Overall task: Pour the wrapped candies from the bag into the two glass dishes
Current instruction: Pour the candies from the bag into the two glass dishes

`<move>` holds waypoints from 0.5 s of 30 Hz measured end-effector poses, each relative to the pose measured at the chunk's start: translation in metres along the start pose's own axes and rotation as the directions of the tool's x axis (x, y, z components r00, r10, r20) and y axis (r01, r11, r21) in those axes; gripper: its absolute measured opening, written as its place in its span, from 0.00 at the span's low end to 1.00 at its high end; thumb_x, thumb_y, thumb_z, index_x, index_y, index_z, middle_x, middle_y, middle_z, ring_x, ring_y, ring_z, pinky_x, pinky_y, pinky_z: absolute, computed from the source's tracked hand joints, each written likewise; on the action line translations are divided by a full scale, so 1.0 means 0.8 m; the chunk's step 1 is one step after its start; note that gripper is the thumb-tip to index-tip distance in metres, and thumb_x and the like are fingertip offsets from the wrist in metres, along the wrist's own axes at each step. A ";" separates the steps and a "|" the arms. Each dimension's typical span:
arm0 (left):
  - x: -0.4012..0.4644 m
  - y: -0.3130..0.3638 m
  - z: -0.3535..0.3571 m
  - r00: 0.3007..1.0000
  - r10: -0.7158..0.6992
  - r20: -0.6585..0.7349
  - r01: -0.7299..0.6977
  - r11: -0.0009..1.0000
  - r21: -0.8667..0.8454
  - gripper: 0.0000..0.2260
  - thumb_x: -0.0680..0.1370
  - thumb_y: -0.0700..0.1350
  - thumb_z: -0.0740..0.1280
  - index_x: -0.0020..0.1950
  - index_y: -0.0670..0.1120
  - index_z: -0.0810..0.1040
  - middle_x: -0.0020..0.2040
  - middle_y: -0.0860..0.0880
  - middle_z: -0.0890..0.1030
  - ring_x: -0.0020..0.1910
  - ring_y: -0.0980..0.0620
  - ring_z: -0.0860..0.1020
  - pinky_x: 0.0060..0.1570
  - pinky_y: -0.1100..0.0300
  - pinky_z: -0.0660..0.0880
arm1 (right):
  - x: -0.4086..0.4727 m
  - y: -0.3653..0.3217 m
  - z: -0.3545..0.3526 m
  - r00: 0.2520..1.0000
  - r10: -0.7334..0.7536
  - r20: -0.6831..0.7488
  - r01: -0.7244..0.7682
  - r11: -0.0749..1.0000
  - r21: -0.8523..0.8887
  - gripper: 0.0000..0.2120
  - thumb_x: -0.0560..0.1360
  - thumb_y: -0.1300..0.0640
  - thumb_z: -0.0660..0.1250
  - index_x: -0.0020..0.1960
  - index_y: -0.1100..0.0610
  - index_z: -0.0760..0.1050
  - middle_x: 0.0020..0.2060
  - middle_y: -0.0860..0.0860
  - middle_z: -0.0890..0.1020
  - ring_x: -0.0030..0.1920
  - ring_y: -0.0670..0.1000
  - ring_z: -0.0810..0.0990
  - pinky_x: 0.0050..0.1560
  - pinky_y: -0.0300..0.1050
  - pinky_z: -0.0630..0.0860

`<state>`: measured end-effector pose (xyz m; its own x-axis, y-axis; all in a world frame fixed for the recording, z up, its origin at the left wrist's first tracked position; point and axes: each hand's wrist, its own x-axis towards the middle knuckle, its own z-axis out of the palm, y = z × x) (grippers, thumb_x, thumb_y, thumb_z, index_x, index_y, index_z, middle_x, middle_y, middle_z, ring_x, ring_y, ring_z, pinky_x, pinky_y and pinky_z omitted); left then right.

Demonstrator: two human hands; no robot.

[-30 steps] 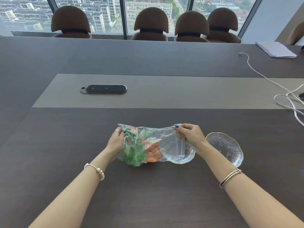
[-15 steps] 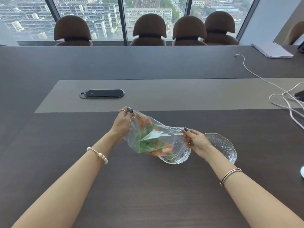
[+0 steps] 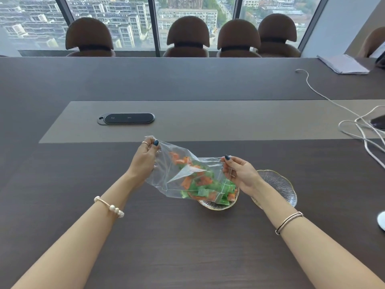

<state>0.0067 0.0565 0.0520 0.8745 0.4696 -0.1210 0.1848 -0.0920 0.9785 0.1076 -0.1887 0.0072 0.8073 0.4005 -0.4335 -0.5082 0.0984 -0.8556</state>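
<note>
bag (image 3: 187, 178) pinched at both ends by left hand (image 3: 145, 161) and right hand (image 3: 239, 174) | candies (image 3: 208, 186) spilling into near dish (image 3: 216, 205); tilt best eased early; far dish (image 3: 279, 186) to be filled next

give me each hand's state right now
Left hand: closed, pinching the raised end of the bag.
Right hand: closed, pinching the bag's lower end over the near dish.

Orange and green candies (image 3: 205, 185), clear bag (image 3: 166, 180), gold-rimmed ribbed dishes (image 3: 279, 184)
</note>
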 end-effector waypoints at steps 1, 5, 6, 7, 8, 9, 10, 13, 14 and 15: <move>-0.001 0.003 -0.003 1.000 0.006 -0.006 -0.006 1.000 -0.011 0.09 0.80 0.46 0.54 0.41 0.50 0.67 0.32 0.53 0.66 0.25 0.60 0.62 0.24 0.66 0.61 | 0.000 -0.001 0.002 1.000 0.000 0.009 0.000 1.000 -0.002 0.07 0.75 0.59 0.64 0.42 0.57 0.80 0.30 0.45 0.82 0.33 0.44 0.77 0.44 0.40 0.75; -0.007 0.012 -0.013 0.999 0.002 -0.034 -0.006 0.996 -0.090 0.11 0.80 0.45 0.54 0.38 0.51 0.66 0.31 0.53 0.65 0.22 0.60 0.62 0.21 0.68 0.60 | 0.001 0.003 0.005 0.999 0.042 0.026 -0.043 0.999 0.032 0.07 0.75 0.59 0.63 0.42 0.57 0.80 0.31 0.47 0.80 0.33 0.45 0.76 0.40 0.39 0.74; -0.009 0.013 -0.014 1.000 -0.005 -0.028 0.001 0.993 -0.121 0.11 0.80 0.44 0.54 0.38 0.50 0.66 0.30 0.53 0.65 0.21 0.60 0.61 0.20 0.68 0.59 | 0.001 0.005 0.005 0.999 0.053 0.012 -0.054 0.998 0.042 0.08 0.75 0.59 0.63 0.42 0.57 0.80 0.32 0.48 0.80 0.34 0.45 0.76 0.38 0.38 0.74; -0.010 0.013 -0.015 1.000 -0.012 -0.020 0.010 0.990 -0.139 0.12 0.81 0.44 0.54 0.37 0.50 0.67 0.30 0.54 0.65 0.20 0.60 0.61 0.19 0.68 0.59 | 0.001 0.006 0.006 0.998 0.060 -0.007 -0.059 0.997 0.056 0.08 0.75 0.59 0.63 0.42 0.56 0.80 0.33 0.48 0.79 0.33 0.45 0.76 0.37 0.37 0.74; -0.011 0.012 -0.015 1.000 -0.019 -0.014 0.017 0.989 -0.144 0.12 0.81 0.43 0.54 0.38 0.50 0.67 0.29 0.54 0.65 0.20 0.60 0.60 0.19 0.67 0.58 | 0.001 0.006 0.007 0.998 0.059 -0.020 -0.058 0.996 0.072 0.08 0.75 0.60 0.63 0.41 0.56 0.80 0.32 0.48 0.79 0.33 0.45 0.76 0.36 0.37 0.75; -0.012 0.012 -0.015 1.000 -0.023 -0.012 0.021 0.989 -0.147 0.12 0.81 0.43 0.54 0.38 0.50 0.67 0.29 0.53 0.65 0.20 0.60 0.60 0.19 0.67 0.58 | 0.001 0.005 0.009 0.998 0.054 -0.017 -0.052 0.995 0.082 0.08 0.75 0.60 0.63 0.41 0.56 0.80 0.32 0.48 0.80 0.33 0.45 0.76 0.36 0.37 0.75; -0.013 0.012 -0.014 1.000 -0.024 -0.013 0.022 0.988 -0.153 0.12 0.81 0.43 0.54 0.38 0.50 0.67 0.29 0.53 0.65 0.20 0.60 0.60 0.19 0.66 0.57 | 0.001 0.003 0.011 0.999 0.045 0.001 -0.045 0.996 0.079 0.08 0.75 0.60 0.63 0.41 0.56 0.80 0.31 0.47 0.80 0.33 0.45 0.77 0.37 0.37 0.75; -0.015 0.017 -0.015 1.000 -0.011 -0.022 0.007 0.986 -0.166 0.11 0.81 0.44 0.54 0.38 0.51 0.67 0.28 0.55 0.64 0.20 0.60 0.60 0.19 0.67 0.57 | -0.002 -0.008 0.020 0.998 0.013 0.058 -0.016 0.998 0.065 0.08 0.75 0.59 0.63 0.42 0.56 0.80 0.30 0.46 0.81 0.33 0.45 0.77 0.40 0.40 0.74; -0.015 0.021 -0.015 1.000 -0.003 -0.029 -0.002 0.986 -0.167 0.11 0.81 0.44 0.54 0.38 0.50 0.67 0.27 0.56 0.65 0.20 0.60 0.60 0.18 0.68 0.57 | -0.003 -0.012 0.024 0.998 0.001 0.068 -0.005 0.998 0.061 0.07 0.75 0.59 0.63 0.42 0.57 0.80 0.30 0.46 0.81 0.33 0.45 0.77 0.41 0.40 0.74; -0.016 0.024 -0.017 0.999 0.006 -0.038 -0.012 0.986 -0.166 0.11 0.81 0.44 0.54 0.38 0.50 0.67 0.27 0.56 0.64 0.20 0.60 0.60 0.18 0.68 0.58 | -0.003 -0.015 0.028 0.997 -0.011 0.070 0.007 0.999 0.052 0.07 0.75 0.59 0.63 0.43 0.57 0.80 0.30 0.46 0.81 0.33 0.45 0.77 0.40 0.39 0.74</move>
<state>-0.0069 0.0604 0.0745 0.8578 0.5023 -0.1089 0.0971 0.0497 0.9940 0.1048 -0.1706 0.0249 0.7897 0.4625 -0.4030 -0.5172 0.1485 -0.8429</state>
